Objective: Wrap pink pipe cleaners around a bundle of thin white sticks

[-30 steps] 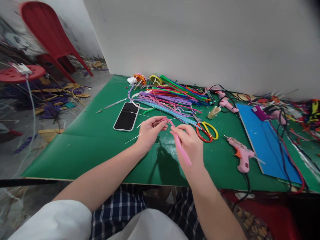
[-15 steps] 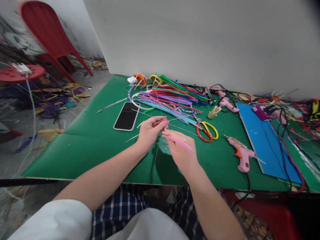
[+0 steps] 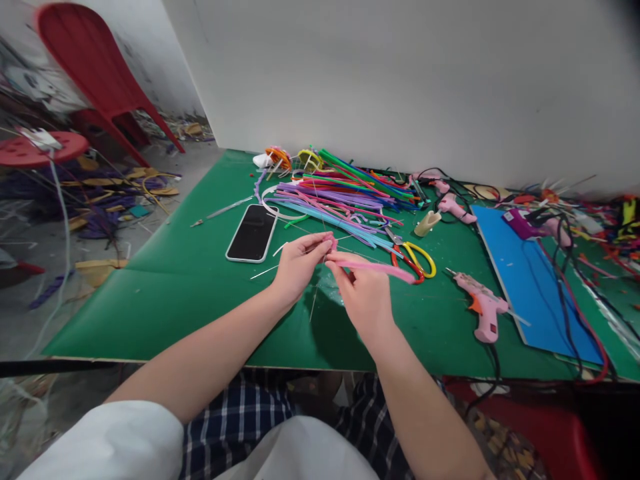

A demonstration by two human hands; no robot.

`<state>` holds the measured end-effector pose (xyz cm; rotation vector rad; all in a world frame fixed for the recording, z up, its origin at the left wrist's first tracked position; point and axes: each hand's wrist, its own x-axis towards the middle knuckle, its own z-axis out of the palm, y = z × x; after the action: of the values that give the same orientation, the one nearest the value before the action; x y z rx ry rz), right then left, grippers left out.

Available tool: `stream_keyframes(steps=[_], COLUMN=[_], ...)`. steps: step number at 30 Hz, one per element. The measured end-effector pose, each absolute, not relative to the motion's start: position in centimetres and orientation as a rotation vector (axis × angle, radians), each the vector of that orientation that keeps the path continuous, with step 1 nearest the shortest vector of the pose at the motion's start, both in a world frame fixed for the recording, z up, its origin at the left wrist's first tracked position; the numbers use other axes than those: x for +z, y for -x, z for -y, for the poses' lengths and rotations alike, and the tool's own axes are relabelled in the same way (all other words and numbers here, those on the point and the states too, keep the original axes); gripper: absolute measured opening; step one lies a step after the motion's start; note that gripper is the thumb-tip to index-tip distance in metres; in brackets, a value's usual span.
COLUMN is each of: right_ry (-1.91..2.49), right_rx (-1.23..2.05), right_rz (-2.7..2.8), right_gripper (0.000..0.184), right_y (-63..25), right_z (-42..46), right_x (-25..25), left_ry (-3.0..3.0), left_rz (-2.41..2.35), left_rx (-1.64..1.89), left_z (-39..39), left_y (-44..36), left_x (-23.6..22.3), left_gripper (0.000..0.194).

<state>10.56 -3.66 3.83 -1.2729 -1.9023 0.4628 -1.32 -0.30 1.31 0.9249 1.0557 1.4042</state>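
While both hands pinch it, pink pipe cleaner [image 3: 380,268] juts rightward.

Pink pipe cleaner [image 3: 373,267], fuzzy, thin, near frame center, lies roughly level above the green table, one end bent at the fingertips, free end pointing right toward the scissors.

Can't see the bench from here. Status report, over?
Left hand pinching thin wires and the pink pipe cleaner end. Right hand gripping same pipe cleaner, free end over the scissors. Phone lies left, apart.
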Motion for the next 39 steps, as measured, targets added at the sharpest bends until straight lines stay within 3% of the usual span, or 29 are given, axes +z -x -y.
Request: stream_keyframes(steps=[11, 17, 29, 39], right_ry=[1.37, 1.4, 1.299, 1.32], right_rx=[0.478, 0.528, 0.557, 0.283], right_rz=[1.714, 1.653, 1.78, 1.897], right_gripper=[0.024, 0.027, 0.02, 0.022], right_y=[-12.1, -12.8, -12.5, -12.1], right_z=[2.8, 2.2, 2.4, 3.0], right_x=[3.7, 3.6, 4.0, 4.2], left_ry=[-0.822, -0.791, -0.943, -1.06], left_rz=[-0.713, -0.716, -0.954, -1.056], left_rx=[1.221, 1.113, 1.111, 1.22], left_z=[0.5, 0.2, 0.2, 0.4], left_y=[1.5, 1.7, 1.3, 1.3], left_x=[1.4, 1.6, 0.9, 1.1], left_gripper=[0.044, 0.033, 0.033, 0.03])
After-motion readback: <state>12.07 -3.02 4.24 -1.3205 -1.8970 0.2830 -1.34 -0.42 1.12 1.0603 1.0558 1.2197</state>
